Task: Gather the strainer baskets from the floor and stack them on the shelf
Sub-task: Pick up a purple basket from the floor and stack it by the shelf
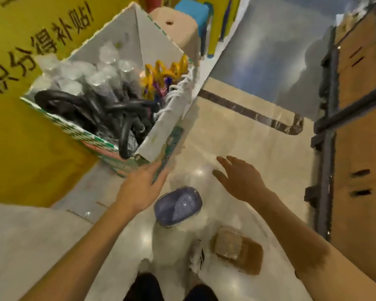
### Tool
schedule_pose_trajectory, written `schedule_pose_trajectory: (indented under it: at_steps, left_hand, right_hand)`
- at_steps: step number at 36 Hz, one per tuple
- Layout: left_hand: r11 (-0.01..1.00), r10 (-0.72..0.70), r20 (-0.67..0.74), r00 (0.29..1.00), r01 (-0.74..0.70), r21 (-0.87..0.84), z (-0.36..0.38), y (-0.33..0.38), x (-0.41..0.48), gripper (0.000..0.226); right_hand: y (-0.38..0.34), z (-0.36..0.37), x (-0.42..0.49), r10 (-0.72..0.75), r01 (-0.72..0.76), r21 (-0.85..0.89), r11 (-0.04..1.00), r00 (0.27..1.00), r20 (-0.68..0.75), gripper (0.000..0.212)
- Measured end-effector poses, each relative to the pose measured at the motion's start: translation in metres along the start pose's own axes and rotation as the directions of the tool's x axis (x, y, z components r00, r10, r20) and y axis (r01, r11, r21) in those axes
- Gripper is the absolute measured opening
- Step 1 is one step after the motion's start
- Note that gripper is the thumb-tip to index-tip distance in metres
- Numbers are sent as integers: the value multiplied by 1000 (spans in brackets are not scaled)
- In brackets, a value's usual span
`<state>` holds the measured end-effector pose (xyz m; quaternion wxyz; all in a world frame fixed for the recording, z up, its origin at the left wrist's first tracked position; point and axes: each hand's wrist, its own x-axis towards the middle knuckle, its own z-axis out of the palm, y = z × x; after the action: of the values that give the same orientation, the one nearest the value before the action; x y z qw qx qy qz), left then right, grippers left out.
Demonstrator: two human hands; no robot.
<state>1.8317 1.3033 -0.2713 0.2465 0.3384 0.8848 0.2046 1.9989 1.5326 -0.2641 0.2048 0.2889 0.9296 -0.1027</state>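
In the head view, a blue basket (pixel 178 206) lay on the pale floor (pixel 248 140), low in the middle of the frame, between the two forearms and nearer the person than either hand. The left hand (pixel 139 187) reached forward just up and left of the basket, apart from it, holding nothing, its fingers straight and close together. Its fingertips lay over the near corner of a cardboard box (pixel 161 127); whether they touched the box could not be told. The right hand (pixel 240 181) hovered up and right of the basket, also apart from it and empty, with its fingers spread and its thumb out to the side. The box stood left of the hands, packed with umbrellas (pixel 100 105) with black and yellow handles. Near the basket, toward the right forearm, lay a brown object (pixel 237 248) too blurred to name. A dark shelf (pixel 326 118) holding brown cartons (pixel 360 131) ran along the right edge, well apart from the basket. A yellow sign (pixel 20 137) filled the left side.
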Motion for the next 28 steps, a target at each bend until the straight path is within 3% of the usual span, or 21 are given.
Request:
schedule_pose_trajectory:
  at_steps: [4,6,12,18,22,25,28]
  left_hand:
    - [967,-205,-1,979,203,-156,41,-35,12,71]
    - [938,-281,18,960,279,-208,67,-53,22,58]
    - [808,-484,91,870,484,-334,189,-131,66,57]
    - [588,-626,215,749,635,-501,330,-217,83,62]
    - [382,-694,325,642,711,-590,413,-273,90,86]
    - [268,-706,374,601,716,-645,464,-301,97,75]
    - [221,-686,407,603,706,-673,502,-319,107,72]
  right_hand:
    - [10,36,47,-33,30,78,996,999,37,64]
    - [15,63,70,-31,23,127,992,998,61,64]
    - [38,206,141,22,-88,347,934,982,188,62]
    - [64,363,193,112,-272,492,827,937,330,64]
    - [84,445,222,176,-356,540,763,918,356,68]
    - [94,495,246,202,-397,616,680,909,363,70]
    - [94,529,267,152,-361,738,571,929,337,58]
